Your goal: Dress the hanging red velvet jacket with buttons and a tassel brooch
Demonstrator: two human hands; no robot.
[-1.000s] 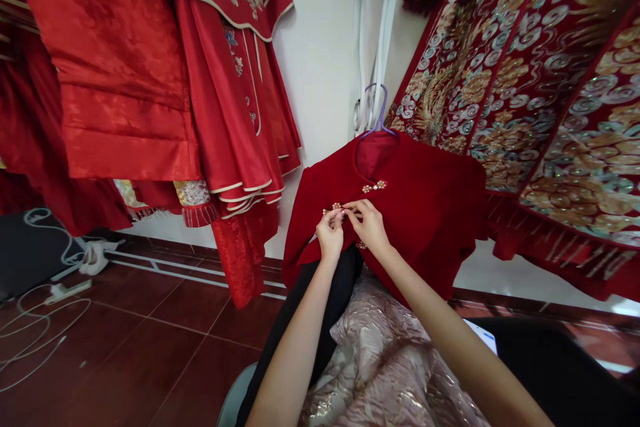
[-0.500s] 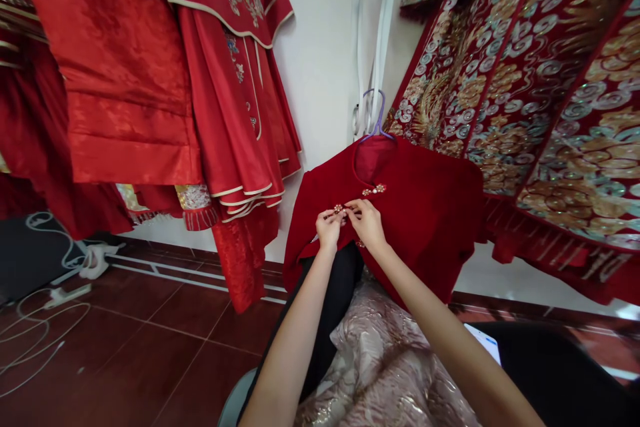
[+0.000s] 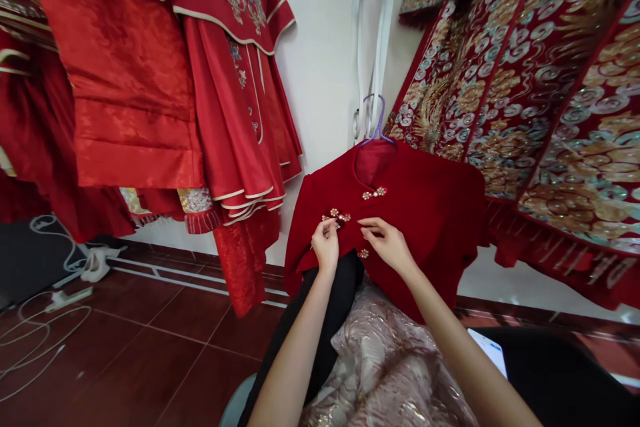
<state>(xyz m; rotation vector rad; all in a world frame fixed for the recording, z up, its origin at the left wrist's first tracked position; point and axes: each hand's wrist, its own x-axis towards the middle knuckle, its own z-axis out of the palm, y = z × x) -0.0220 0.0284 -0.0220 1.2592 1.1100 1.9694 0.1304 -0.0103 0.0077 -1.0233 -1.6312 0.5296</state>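
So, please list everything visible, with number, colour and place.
jacket: 1, dark red, centre
flower clasps: several, gold and white, jacket front
hanger: 1, purple, inside jacket collar
left garments: several, red, left
embroidered garments: count unclear, red and gold, right
bars: at least 2, white, centre
shoes: apparently 2, white, low left
power strip: 1, white, floor left
cables: several, white, floor left
phone: 1, pale, right, on black surface
shiny cloth: 1, pinkish, lap
dark cloth: 1, black, lap
seat: 1, grey, bottom edge
wall: 1, white, behind
floor: 1, dark red, below
left hand: 1, at clasps
right hand: 1, near jacket
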